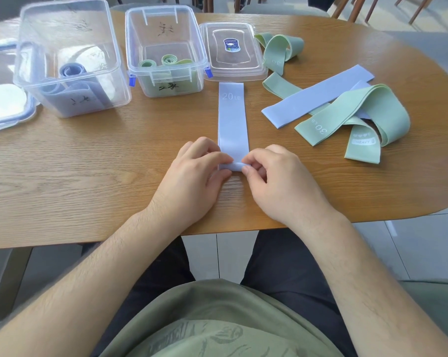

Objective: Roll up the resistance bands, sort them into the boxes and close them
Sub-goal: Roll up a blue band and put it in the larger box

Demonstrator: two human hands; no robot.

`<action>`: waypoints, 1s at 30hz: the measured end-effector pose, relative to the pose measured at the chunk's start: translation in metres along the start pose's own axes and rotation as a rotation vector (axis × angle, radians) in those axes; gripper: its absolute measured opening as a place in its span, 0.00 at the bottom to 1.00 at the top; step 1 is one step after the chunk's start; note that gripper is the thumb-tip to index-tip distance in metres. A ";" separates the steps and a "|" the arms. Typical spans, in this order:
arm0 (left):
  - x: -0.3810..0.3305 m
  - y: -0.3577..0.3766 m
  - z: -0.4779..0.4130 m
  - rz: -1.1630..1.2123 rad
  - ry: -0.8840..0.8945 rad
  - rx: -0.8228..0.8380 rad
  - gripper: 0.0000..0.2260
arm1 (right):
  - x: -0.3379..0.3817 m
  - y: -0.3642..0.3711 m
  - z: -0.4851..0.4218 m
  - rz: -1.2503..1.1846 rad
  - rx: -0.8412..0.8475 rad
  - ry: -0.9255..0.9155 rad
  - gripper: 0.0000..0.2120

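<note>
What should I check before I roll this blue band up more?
1. Near end pinched by left hand and right hand: ok.
2. The blue band lies flat and straight on the table: ok.
3. Roll's edges even: cannot tell, fingers hide them.
4. The box holding blue rolls stands open: ok.
5. Other loose bands lie apart from it: ok.

Two open boxes (70, 60) and a lid (231, 51) block the far table (89, 176).
</note>
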State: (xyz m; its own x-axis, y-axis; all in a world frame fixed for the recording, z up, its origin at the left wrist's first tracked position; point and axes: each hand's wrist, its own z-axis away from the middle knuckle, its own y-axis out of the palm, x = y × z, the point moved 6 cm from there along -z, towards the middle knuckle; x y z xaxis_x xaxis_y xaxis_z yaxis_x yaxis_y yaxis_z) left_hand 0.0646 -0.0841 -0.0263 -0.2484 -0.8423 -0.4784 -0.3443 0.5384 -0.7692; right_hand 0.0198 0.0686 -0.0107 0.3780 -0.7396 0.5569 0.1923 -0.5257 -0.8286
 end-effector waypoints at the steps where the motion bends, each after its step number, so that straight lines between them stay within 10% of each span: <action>1: -0.001 0.000 -0.001 -0.007 0.021 -0.006 0.07 | 0.000 -0.001 0.000 -0.006 -0.006 -0.008 0.08; 30: -0.002 -0.001 -0.009 -0.074 0.063 -0.008 0.04 | -0.003 -0.004 -0.014 -0.016 -0.010 -0.015 0.05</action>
State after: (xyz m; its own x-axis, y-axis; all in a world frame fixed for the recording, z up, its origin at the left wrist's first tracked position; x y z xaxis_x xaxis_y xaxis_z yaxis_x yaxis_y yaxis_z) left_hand 0.0573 -0.0830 -0.0206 -0.2787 -0.8763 -0.3929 -0.3710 0.4756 -0.7976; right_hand 0.0054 0.0668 -0.0086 0.3887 -0.7248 0.5689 0.1889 -0.5416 -0.8191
